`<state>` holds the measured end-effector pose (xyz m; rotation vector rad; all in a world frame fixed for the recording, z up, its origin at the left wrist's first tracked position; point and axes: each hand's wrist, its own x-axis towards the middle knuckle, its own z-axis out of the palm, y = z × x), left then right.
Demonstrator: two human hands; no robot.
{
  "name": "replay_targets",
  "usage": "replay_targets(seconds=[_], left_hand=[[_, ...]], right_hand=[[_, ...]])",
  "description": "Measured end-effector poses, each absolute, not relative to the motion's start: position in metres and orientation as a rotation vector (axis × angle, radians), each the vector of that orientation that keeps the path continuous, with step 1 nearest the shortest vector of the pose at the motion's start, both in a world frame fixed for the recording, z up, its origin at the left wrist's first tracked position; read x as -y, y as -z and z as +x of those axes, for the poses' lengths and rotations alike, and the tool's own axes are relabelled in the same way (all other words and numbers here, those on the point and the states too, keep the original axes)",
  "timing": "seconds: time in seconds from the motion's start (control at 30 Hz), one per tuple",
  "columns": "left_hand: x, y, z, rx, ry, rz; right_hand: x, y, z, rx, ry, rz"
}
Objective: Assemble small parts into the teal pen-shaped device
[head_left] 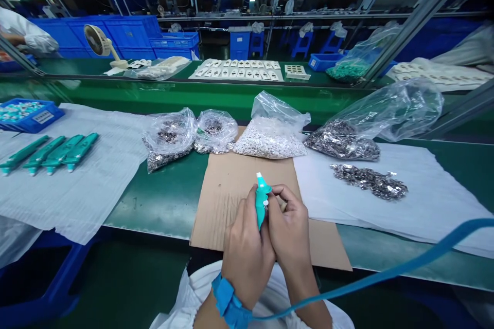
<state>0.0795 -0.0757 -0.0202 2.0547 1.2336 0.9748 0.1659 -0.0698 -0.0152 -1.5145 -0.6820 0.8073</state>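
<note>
My left hand (pixel 247 247) is wrapped round a teal plastic housing with a white tip (pixel 261 203), held tip up above the cardboard. A small white button-like spot shows on its side. My right hand (pixel 289 226) is closed against the housing's right side, thumb and bent forefinger close to that spot. Whether a small part sits between those right fingertips is hidden. Several similar teal housings (pixel 73 153) lie side by side on the white cloth at the left.
A cardboard sheet (pixel 219 216) lies beneath my hands. Behind it stand bags of metal pieces (pixel 170 139) and a bag of white parts (pixel 270 136). Loose metal pieces (pixel 370 181) lie on the right cloth. A blue strap (pixel 386 267) runs from my left wrist.
</note>
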Motion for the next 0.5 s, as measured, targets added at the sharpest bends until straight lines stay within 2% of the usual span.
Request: replay_targets(seconds=[0.3,0.5], left_hand=[[0.077,0.02,0.076,-1.243,-0.983,2.067],[0.075,0.01,0.078,-1.303,-0.977,1.997]], right_hand=[[0.075,0.011,0.164,0.713,-0.856,-1.552],[0.077,0.006,0.165,0.737,-0.779,-1.617]])
